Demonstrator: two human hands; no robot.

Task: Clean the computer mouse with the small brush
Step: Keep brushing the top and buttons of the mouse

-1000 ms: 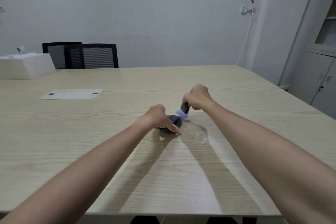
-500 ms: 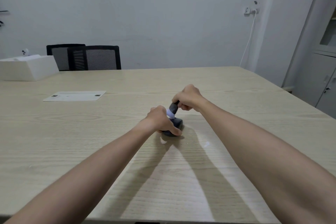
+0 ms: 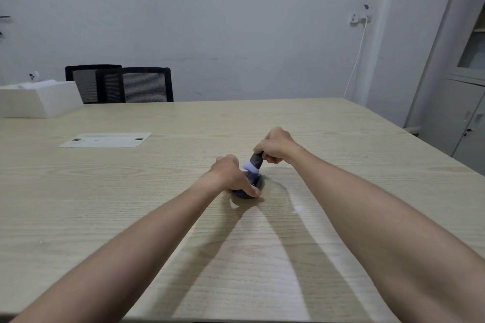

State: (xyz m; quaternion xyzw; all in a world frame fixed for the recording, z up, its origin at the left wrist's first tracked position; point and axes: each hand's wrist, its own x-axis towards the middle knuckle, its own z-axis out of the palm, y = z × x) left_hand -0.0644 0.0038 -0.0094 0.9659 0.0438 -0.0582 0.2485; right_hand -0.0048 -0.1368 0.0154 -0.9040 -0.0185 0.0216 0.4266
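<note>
A dark computer mouse (image 3: 256, 181) lies on the wooden table (image 3: 131, 204) near its middle. My left hand (image 3: 231, 176) grips the mouse from the left, thumb along its near side, and hides most of it. My right hand (image 3: 275, 145) holds the small brush (image 3: 254, 162) by its dark handle. The brush's pale bristles point down and left and touch the top of the mouse.
A flat white card (image 3: 105, 139) lies on the table to the far left. A white box (image 3: 39, 98) stands at the back left corner. Two black mesh chairs (image 3: 131, 84) sit behind the table. A grey cabinet (image 3: 462, 102) is at the right.
The brush swept from the mouse's right side to over its top a half second ago, and has since shifted slightly back right. My left hand keeps its hold on the mouse.
</note>
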